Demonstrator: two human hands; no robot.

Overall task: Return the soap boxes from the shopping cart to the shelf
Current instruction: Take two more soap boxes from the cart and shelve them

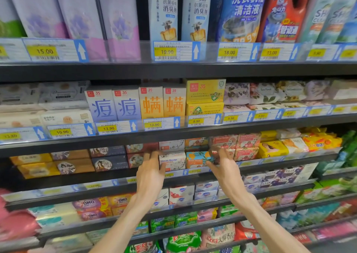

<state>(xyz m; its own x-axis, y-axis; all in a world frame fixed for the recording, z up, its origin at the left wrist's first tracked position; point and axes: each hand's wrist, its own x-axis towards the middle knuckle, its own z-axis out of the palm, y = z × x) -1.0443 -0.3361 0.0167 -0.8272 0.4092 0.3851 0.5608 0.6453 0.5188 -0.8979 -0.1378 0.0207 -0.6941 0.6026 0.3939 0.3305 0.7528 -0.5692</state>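
Two Goat Soap boxes stand side by side on the third shelf (pixel 108 175): a white one (pixel 173 161) and a teal-and-orange one (pixel 196 159). My left hand (pixel 151 168) lies against the left side of the white box, fingers straight, thumb on its front. Straight, spread fingers of my right hand (pixel 222 165) touch the right side of the teal box, reaching over a pink Goat Soap box (pixel 245 152). Neither hand curls round a box. The shopping cart is out of view.
Shelves of boxed soaps fill the view, each edged with price-tag rails (pixel 154 125). Dark and brown soap boxes (pixel 110 163) sit left of my hands, yellow packs (pixel 272 148) to the right. Tall detergent bottles (pixel 245 11) stand on the top shelf.
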